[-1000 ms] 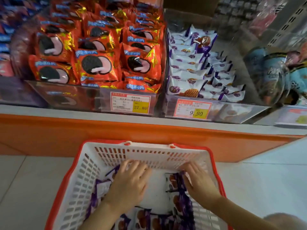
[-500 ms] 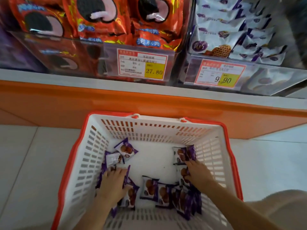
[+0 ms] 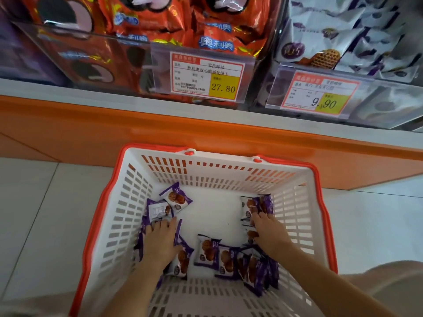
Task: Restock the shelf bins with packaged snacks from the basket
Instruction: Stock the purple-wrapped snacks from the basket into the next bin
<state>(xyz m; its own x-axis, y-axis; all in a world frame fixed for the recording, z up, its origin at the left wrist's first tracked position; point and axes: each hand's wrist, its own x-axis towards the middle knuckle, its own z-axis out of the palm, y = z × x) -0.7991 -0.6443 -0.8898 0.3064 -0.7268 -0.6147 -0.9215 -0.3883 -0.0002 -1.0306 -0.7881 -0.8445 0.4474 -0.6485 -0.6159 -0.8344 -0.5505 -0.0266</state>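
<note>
Down in basket [image 3: 128, 202]: left hand [image 3: 160, 244] flat on snack packets [image 3: 207, 251]; right hand [image 3: 269, 233] touching packets, grip unclear.

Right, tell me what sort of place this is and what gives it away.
Most likely a shop's snack aisle. Clear shelf bins of packaged biscuits carry printed price tags, 27.80 and 9.90, and a red-rimmed shopping basket on the tiled floor below holds small purple snack packs.

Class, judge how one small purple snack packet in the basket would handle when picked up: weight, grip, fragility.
Probably light: the snack packet is small beside the left hand. Likely slippery, since its wrapper looks glossy. The waffle printed on it suggests brittle contents, so a hard squeeze may crack them.
</note>
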